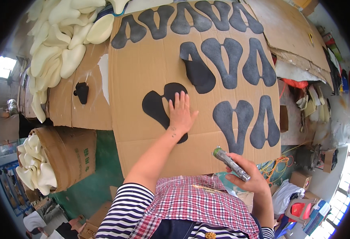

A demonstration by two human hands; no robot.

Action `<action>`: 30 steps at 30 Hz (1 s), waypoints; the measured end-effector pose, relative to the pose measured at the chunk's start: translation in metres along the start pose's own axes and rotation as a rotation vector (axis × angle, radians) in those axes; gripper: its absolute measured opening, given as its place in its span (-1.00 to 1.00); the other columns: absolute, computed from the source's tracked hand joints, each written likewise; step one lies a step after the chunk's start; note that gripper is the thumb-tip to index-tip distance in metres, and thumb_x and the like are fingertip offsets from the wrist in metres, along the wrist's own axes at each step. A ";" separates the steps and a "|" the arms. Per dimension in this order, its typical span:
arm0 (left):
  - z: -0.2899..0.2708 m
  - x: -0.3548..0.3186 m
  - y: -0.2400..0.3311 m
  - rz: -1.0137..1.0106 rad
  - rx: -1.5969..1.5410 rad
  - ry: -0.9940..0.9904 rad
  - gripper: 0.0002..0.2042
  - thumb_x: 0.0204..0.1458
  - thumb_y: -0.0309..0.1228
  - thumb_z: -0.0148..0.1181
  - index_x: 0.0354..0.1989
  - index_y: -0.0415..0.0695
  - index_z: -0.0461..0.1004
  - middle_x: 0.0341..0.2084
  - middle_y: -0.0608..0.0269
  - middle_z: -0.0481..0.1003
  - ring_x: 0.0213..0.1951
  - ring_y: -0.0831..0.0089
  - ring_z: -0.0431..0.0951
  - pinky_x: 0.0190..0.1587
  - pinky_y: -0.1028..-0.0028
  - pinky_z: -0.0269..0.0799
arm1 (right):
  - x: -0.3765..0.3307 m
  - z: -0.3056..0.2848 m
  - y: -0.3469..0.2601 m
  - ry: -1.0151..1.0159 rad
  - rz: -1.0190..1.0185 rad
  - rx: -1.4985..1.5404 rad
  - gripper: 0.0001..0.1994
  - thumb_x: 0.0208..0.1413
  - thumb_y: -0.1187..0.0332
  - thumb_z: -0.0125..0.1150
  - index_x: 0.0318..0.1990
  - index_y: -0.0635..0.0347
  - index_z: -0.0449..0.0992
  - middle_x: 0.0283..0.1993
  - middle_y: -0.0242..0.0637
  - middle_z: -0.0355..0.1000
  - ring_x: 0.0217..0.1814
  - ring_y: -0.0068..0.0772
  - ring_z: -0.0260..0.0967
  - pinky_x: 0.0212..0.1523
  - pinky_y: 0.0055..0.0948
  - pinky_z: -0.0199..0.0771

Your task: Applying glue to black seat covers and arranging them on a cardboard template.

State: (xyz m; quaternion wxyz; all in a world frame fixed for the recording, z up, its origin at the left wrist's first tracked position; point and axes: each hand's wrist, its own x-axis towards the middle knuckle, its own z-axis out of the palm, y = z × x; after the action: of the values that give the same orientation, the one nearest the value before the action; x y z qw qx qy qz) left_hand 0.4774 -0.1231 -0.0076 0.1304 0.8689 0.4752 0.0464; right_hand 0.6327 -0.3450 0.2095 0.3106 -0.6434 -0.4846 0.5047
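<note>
Left hand pressing a dark cutout flat on the cardboard sheet

The left hand (180, 113), fingers spread, lies flat on a black cutout (161, 104) mid cardboard sheet (143, 71); the right hand (250, 177) grips a metal cylinder (230, 163) off the sheet's near edge. Cream foam pieces (59, 44) pile beyond its left corner.

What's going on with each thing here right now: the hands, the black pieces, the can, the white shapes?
Left hand: flat, pressing on a black piece.
Black piece under hand: lying flat on the cardboard sheet.
Right hand: gripping a spray can.
Spray can: held tilted, off the sheet.
Other black pieces: laid in rows, untouched.
White foam shapes: heaped beside the sheet.
Cardboard drum: on its side, white shapes spilling out.
</note>
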 end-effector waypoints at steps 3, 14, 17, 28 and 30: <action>0.001 -0.013 0.008 0.075 0.000 -0.045 -0.23 0.13 0.00 0.02 0.37 -0.29 -0.03 0.41 -0.04 -0.13 0.43 0.05 -0.19 0.39 0.00 -0.25 | 0.000 -0.001 0.002 0.004 0.001 0.010 -0.37 -0.08 0.55 0.39 0.22 0.20 0.32 -0.22 -0.32 0.49 -0.17 -0.53 0.46 -0.13 -0.49 0.45; 0.002 0.008 0.002 0.065 -0.190 0.195 -0.37 0.03 -0.21 0.18 0.22 -0.31 0.17 0.25 -0.11 0.14 0.30 -0.03 0.08 0.30 0.10 0.03 | 0.007 -0.003 0.006 -0.032 0.073 0.065 -0.34 -0.13 0.52 0.44 0.20 0.15 0.33 -0.14 -0.27 0.48 -0.17 -0.47 0.45 -0.13 -0.46 0.44; -0.010 0.039 0.011 -0.088 -0.217 0.201 -0.55 -0.09 -0.38 0.25 -0.01 -0.30 0.33 0.04 -0.06 0.30 0.13 0.01 0.24 0.13 0.14 0.22 | 0.006 -0.004 0.008 -0.020 0.048 0.041 -0.35 -0.12 0.52 0.44 0.20 0.16 0.34 -0.15 -0.27 0.48 -0.18 -0.46 0.46 -0.14 -0.45 0.45; 0.009 0.048 -0.009 0.130 -0.467 0.387 -0.90 -0.16 -0.60 0.15 -0.43 -0.20 0.43 -0.36 0.07 0.39 -0.18 0.06 0.37 -0.10 0.20 0.33 | 0.000 -0.012 0.021 0.010 -0.010 0.075 -0.36 -0.08 0.55 0.38 0.22 0.20 0.31 -0.24 -0.33 0.48 -0.19 -0.51 0.45 -0.15 -0.48 0.44; 0.012 0.057 -0.003 0.092 -0.442 0.342 -0.91 -0.14 -0.59 0.13 -0.41 -0.20 0.44 -0.36 0.07 0.40 -0.18 0.05 0.37 -0.10 0.19 0.33 | 0.005 -0.013 0.020 0.001 -0.002 0.052 -0.37 -0.07 0.55 0.38 0.22 0.20 0.31 -0.25 -0.34 0.48 -0.19 -0.51 0.44 -0.14 -0.48 0.44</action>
State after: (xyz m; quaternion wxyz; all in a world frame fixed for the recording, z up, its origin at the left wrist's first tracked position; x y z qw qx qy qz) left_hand 0.5084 -0.0764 -0.0222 0.2322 0.8196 0.4289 0.3008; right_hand 0.6518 -0.3457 0.1939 0.3280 -0.6348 -0.4718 0.5167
